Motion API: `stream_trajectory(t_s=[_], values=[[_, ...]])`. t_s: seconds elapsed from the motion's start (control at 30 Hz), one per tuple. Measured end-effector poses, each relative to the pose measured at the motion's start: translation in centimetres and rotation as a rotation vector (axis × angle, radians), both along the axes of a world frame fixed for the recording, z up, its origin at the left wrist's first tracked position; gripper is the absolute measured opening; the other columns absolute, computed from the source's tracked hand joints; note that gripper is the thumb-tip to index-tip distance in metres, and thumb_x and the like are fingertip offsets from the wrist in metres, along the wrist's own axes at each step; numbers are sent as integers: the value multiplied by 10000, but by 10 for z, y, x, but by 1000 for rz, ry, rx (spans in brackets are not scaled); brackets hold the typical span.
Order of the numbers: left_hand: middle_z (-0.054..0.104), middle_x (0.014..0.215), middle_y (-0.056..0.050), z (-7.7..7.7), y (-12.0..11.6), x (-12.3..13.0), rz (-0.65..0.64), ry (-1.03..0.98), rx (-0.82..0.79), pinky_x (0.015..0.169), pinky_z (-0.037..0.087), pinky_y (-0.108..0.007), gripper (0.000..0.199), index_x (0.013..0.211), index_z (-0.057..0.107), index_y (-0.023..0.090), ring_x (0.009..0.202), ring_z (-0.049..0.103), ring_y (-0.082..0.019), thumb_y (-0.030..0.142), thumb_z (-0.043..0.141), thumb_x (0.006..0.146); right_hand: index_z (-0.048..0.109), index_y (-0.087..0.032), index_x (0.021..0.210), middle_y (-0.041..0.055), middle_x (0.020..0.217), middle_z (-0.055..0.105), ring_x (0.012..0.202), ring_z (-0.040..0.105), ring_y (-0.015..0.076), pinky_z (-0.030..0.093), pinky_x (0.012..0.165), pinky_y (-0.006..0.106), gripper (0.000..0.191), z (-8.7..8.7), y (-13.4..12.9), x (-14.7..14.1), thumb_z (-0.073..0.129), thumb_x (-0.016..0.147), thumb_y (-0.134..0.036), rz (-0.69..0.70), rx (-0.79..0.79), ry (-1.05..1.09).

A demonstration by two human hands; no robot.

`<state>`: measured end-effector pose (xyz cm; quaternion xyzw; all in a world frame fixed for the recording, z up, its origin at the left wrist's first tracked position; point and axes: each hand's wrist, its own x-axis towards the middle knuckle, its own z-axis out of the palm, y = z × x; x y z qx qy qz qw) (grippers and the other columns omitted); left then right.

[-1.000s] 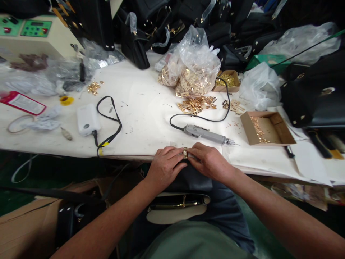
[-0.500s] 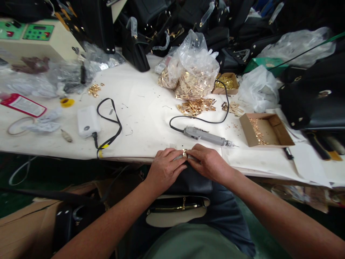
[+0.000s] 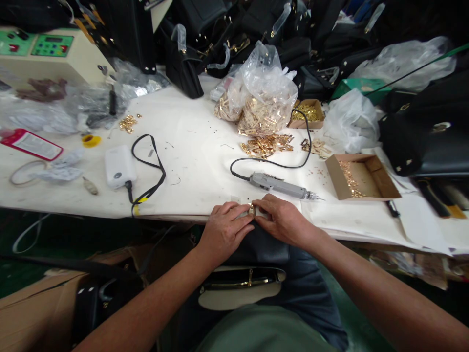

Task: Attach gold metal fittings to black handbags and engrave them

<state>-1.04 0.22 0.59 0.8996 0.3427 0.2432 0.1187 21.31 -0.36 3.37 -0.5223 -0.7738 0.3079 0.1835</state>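
Note:
A black handbag [image 3: 262,247] rests on the lap against the table's front edge, its zipped opening toward my body. At its far edge sits a small gold metal fitting [image 3: 251,209]. My left hand [image 3: 226,227] holds the bag from the left, with its fingertips touching the fitting's left side. From the right, the thumb and fingers of my right hand [image 3: 280,219] pinch at the fitting. My fingers partly cover both the fitting and the bag's edge. Just beyond my right hand lies a grey electric screwdriver [image 3: 280,185], its bit pointing right.
Loose gold fittings [image 3: 267,145] lie before a clear plastic bag [image 3: 269,105] of similar parts. To the right stands a cardboard box [image 3: 377,178] with small copper-coloured pieces. A white power adapter [image 3: 119,166] and cable are at left. Black handbags [image 3: 183,68] crowd the back.
My right fingertips have shifted slightly up and left on the gold fitting. The left hand and the handbag stay practically in place.

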Motion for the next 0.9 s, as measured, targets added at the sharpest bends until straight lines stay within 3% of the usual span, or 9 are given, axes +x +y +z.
stream_trajectory(t_s=[0.5, 0.7, 0.9], values=[[699, 1306, -75, 7, 0, 1, -6, 78, -19, 935, 498, -444, 231, 1178, 738, 237, 1169, 576, -280, 309, 652, 976, 698, -205, 1137, 22, 891, 601, 733, 559, 147, 433, 700, 267, 211, 0, 3, -1, 625, 940, -214, -3, 3, -21], [648, 1402, -85, 11, 1, 2, -8, 126, -21, 927, 506, -458, 237, 1181, 735, 235, 1188, 567, -288, 294, 672, 960, 706, -191, 1061, 28, 895, 605, 765, 562, 152, 414, 713, 266, 157, 2, 5, -1, 608, 938, -198, 14, -18, -50], [681, 1358, -69, 12, 3, 2, -17, 132, 25, 886, 523, -455, 196, 1138, 734, 232, 1159, 574, -294, 267, 675, 954, 705, -199, 1100, 38, 944, 636, 848, 596, 166, 430, 765, 265, 198, 4, 4, -3, 619, 924, -171, 13, 0, -45]])
